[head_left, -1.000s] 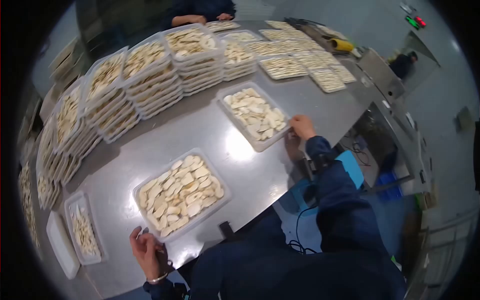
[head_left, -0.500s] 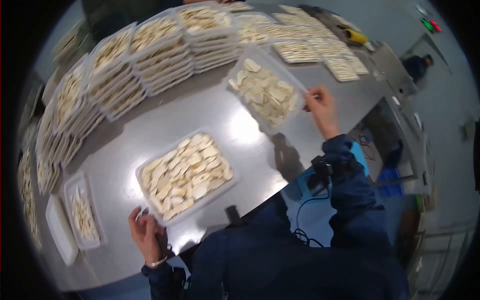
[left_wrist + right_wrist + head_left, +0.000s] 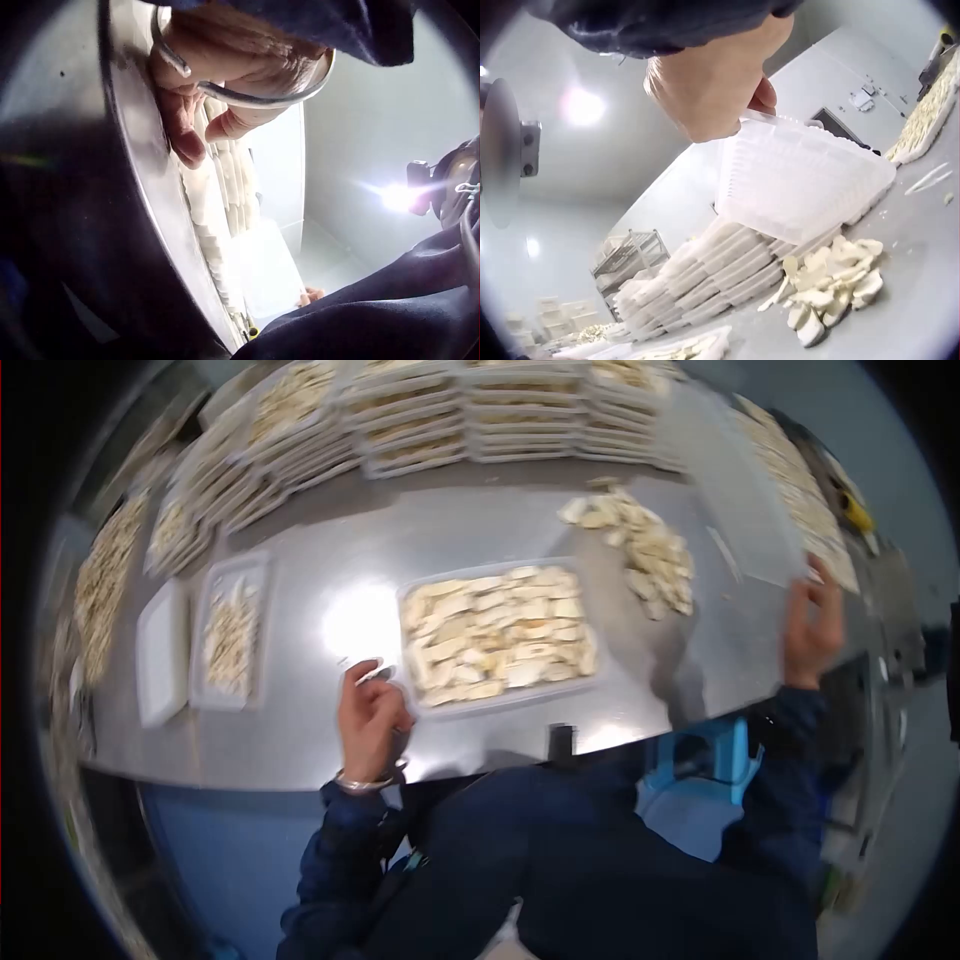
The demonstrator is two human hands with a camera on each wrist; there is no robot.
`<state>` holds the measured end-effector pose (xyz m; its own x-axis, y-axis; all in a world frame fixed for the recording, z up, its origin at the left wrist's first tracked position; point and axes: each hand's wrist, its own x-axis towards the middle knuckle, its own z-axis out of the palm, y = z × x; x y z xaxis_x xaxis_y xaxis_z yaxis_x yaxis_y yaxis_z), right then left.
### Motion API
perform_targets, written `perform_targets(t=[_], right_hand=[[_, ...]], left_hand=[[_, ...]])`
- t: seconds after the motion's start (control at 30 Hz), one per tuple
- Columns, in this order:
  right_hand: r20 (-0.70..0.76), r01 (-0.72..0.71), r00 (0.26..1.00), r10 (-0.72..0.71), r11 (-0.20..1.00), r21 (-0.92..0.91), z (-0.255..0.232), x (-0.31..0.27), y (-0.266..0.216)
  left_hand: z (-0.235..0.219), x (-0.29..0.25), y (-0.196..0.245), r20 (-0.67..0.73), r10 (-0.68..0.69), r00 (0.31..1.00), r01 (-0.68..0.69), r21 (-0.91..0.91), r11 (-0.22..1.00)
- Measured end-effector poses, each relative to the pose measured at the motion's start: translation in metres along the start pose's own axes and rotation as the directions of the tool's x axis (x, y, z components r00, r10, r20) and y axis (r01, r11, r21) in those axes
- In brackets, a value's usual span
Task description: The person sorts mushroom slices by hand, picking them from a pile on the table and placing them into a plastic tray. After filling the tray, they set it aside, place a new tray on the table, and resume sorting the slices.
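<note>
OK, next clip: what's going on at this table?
A person sorts pale slices at a steel table. The right hand grips an upturned, emptied tray held up off the table; its slices lie in a loose pile. The left hand grips the corner of a full tray in front. Stacks of filled trays line the far side.

2 hands: left hand [image 3: 370, 720], right hand [image 3: 815, 625]. 1 empty tray [image 3: 750, 510], held up. 1 full tray [image 3: 500, 635] at bench centre. 1 loose pile of slices [image 3: 640, 550] on the bench [image 3: 320, 730]. 1 part-filled tray [image 3: 232, 630] on the left, w/ 1 white lid [image 3: 162, 652] beside it. Stacks of trays [image 3: 420, 420] along the back: several, too blurred to count exactly.
</note>
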<state>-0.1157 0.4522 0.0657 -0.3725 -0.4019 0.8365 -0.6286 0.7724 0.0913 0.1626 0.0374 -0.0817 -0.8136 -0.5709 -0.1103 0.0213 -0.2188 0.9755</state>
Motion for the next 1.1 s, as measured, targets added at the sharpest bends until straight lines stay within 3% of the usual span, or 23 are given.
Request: perform_targets(t=[0.07,0.1,0.17,0.2,0.23,0.33,0.43,0.53,0.63,0.67,0.73,0.83,0.93,1.03,1.1], right_hand=[[0.162,-0.408,0.912,0.377,0.871,0.274,-0.015,0.001,-0.011],[0.036,-0.369,0.919,0.392,0.824,0.430,-0.005,-0.004,-0.011],[0.061,-0.377,0.916,0.397,0.796,0.474,-0.009,-0.003,-0.026],[0.093,-0.351,0.917,0.387,0.673,0.651,-0.004,0.001,-0.040],[0.125,-0.353,0.915,0.383,0.615,0.705,0.000,0.002,-0.053],[0.234,-0.371,0.908,0.347,0.407,0.835,0.008,0.009,-0.099],[0.370,-0.448,0.881,0.296,0.265,0.854,0.024,0.011,-0.155],[0.435,-0.451,0.889,0.145,0.105,0.886,0.038,0.015,-0.204],[0.421,-0.413,0.905,-0.056,0.114,0.903,0.035,0.017,-0.232],[0.409,-0.382,0.903,-0.132,0.188,0.905,0.034,0.023,-0.232],[0.398,-0.303,0.874,-0.279,0.327,0.895,0.030,0.034,-0.231],[0.379,-0.192,0.895,-0.237,0.560,0.806,0.040,0.028,-0.209],[0.429,-0.221,0.889,-0.160,0.671,0.708,0.053,0.000,-0.171],[0.510,-0.307,0.859,-0.047,0.749,0.587,0.064,-0.042,-0.134],[0.555,-0.349,0.832,0.012,0.788,0.507,0.068,-0.069,-0.117]], left_hand=[[-0.001,0.002,0.006,0.009,-0.018,1.000,0.018,0.042,0.999],[-0.003,0.004,0.003,-0.008,-0.014,1.000,0.014,0.023,1.000],[-0.004,0.007,0.012,0.024,-0.035,0.999,0.034,0.025,0.999],[-0.005,0.006,0.017,-0.007,0.008,1.000,-0.008,0.030,1.000],[-0.006,0.005,0.024,-0.024,0.050,0.998,-0.049,0.031,0.998],[-0.004,-0.003,0.054,-0.133,0.287,0.949,-0.230,0.331,0.915],[0.006,-0.009,0.084,0.023,0.260,0.965,-0.255,0.291,0.922],[0.018,-0.007,0.078,0.111,0.234,0.966,-0.255,0.249,0.934],[0.011,-0.002,0.070,0.040,0.170,0.985,-0.174,0.148,0.974],[0.008,0.000,0.072,0.004,0.142,0.990,-0.141,0.112,0.984],[-0.003,0.005,0.077,-0.115,0.231,0.966,-0.220,0.103,0.970],[-0.052,0.026,0.091,-0.314,0.346,0.884,-0.299,0.189,0.935],[-0.134,0.045,0.114,-0.427,0.463,0.777,-0.287,0.413,0.864],[-0.235,0.064,0.132,-0.533,0.572,0.623,-0.208,0.592,0.778],[-0.325,0.073,0.136,-0.536,0.566,0.627,-0.196,0.595,0.780]])
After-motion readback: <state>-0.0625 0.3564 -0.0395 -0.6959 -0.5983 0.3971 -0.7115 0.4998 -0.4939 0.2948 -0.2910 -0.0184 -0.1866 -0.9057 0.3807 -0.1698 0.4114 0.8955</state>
